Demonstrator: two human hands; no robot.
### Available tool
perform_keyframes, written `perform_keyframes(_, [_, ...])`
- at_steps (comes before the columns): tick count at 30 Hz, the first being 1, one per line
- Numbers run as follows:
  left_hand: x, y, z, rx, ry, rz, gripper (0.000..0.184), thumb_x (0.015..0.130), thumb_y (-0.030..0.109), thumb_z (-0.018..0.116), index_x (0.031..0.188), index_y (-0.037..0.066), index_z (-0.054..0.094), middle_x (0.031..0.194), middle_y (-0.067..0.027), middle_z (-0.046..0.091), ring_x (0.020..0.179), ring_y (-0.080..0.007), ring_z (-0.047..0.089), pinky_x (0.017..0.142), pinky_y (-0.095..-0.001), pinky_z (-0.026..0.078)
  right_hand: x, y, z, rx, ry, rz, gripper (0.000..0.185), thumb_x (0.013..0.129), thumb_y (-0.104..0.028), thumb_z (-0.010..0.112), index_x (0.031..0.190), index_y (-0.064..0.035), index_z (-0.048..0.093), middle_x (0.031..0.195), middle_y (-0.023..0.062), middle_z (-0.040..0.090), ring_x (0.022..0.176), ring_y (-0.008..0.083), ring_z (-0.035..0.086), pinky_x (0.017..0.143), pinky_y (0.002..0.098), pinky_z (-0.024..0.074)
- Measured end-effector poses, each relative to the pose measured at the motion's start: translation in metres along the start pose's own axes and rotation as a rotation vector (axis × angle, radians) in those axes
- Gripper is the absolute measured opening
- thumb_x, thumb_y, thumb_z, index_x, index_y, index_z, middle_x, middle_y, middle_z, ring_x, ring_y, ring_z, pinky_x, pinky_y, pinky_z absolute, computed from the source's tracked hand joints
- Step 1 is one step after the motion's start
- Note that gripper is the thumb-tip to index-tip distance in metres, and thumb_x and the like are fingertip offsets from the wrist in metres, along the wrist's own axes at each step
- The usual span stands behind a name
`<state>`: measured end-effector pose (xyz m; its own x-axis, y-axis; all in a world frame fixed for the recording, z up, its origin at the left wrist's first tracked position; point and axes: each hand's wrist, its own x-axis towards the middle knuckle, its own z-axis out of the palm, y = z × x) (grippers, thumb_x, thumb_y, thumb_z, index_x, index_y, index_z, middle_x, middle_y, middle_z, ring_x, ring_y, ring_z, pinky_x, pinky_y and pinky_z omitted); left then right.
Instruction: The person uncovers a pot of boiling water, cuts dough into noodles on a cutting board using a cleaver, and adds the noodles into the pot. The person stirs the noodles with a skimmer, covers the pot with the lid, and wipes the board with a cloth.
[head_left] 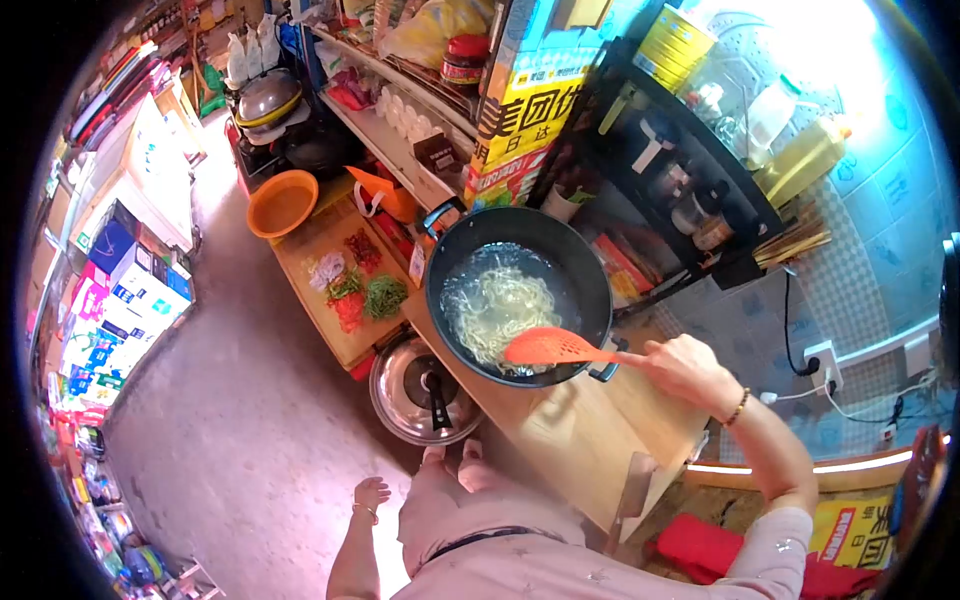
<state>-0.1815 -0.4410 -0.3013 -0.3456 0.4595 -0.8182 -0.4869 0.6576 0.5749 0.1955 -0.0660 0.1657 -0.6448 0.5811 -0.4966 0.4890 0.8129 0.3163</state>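
My right hand point(685, 372) is closed round the handle of an orange slotted spoon point(550, 347). The spoon's head lies over the near right part of a dark wok point(590, 260), against pale noodles point(495, 305) in cloudy water. My left hand point(371, 492) hangs low beside my leg, away from the counter, its fingers slightly curled and apart, with nothing in it. Left of the wok, a wooden cutting board point(330, 255) bears sliced green strips point(385, 297), red pieces point(350, 312) and white slices point(326, 270).
A glass lid point(402, 418) with a black handle is below the board. An orange basin point(283, 203) stands behind the board. A black rack point(640, 140) with jars and an oil bottle point(805, 160) is behind the wok. Cables and a socket point(824, 366) are at the right.
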Motion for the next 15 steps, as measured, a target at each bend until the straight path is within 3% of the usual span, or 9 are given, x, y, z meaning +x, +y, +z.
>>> perform_keyframes(1, [0.004, -0.002, -0.004, 0.015, -0.008, -0.019, 0.024, 0.093, 0.015, 0.048, 0.108, -0.001, 0.058, 0.089, -0.0145, 0.065, 0.072, -0.0236, 0.067, 0.06, -0.0304, 0.056, -0.004, 0.003, 0.0, -0.003, -0.086, 0.012, 0.059, 0.082, -0.012, 0.051, 0.135, -0.0386, 0.045, 0.08, 0.0049, 0.061, 0.061, 0.0229, 0.065, 0.049, 0.035, 0.0505])
perform_keyframes(6, [0.016, -0.005, -0.006, 0.061, 0.001, -0.032, 0.025, 0.094, 0.017, 0.048, 0.108, -0.001, 0.058, 0.09, -0.0143, 0.066, 0.073, -0.0235, 0.067, 0.061, -0.0304, 0.056, 0.015, -0.015, 0.003, 0.0, -0.225, -0.025, 0.057, 0.083, -0.013, 0.051, 0.134, -0.0365, 0.045, 0.076, 0.0051, 0.062, 0.059, 0.0223, 0.064, 0.046, 0.0341, 0.05])
perform_keyframes(8, [0.017, -0.002, -0.005, 0.049, -0.018, -0.025, 0.025, 0.094, 0.018, 0.048, 0.108, -0.001, 0.058, 0.091, -0.0143, 0.066, 0.074, -0.0234, 0.067, 0.061, -0.0303, 0.056, 0.034, -0.03, 0.043, 0.02, -0.158, 0.028, 0.053, 0.084, -0.011, 0.051, 0.134, -0.0283, 0.046, 0.076, 0.0081, 0.062, 0.058, 0.0237, 0.064, 0.045, 0.0347, 0.0496])
perform_keyframes(10, [0.017, 0.005, -0.002, 0.037, -0.045, -0.018, 0.032, 0.091, 0.022, 0.049, 0.113, 0.0, 0.056, 0.097, -0.0169, 0.065, 0.081, -0.0273, 0.066, 0.072, -0.0369, 0.056, 0.043, -0.046, 0.066, 0.018, 0.085, 0.076, 0.033, 0.087, -0.012, 0.049, 0.119, -0.0132, 0.052, 0.065, 0.0038, 0.062, 0.058, 0.0224, 0.066, 0.044, 0.0337, 0.0508])
perform_keyframes(11, [0.015, 0.006, 0.0, 0.034, -0.046, -0.018, 0.032, 0.091, 0.022, 0.049, 0.113, 0.0, 0.056, 0.097, -0.0169, 0.065, 0.081, -0.0273, 0.066, 0.072, -0.0369, 0.056, 0.051, -0.047, 0.078, 0.043, 0.104, 0.051, 0.033, 0.087, -0.01, 0.049, 0.119, -0.0089, 0.051, 0.068, 0.0072, 0.062, 0.059, 0.0236, 0.065, 0.044, 0.0348, 0.051])
perform_keyframes(15, [0.002, 0.009, 0.0, 0.053, -0.008, 0.006, 0.033, 0.091, 0.023, 0.048, 0.113, -0.001, 0.055, 0.097, -0.0175, 0.065, 0.082, -0.0284, 0.066, 0.072, -0.0377, 0.056, 0.079, -0.055, 0.093, 0.163, 0.173, 0.151, 0.032, 0.085, -0.007, 0.05, 0.117, -0.0047, 0.049, 0.078, 0.015, 0.061, 0.06, 0.0276, 0.066, 0.046, 0.0374, 0.0521])
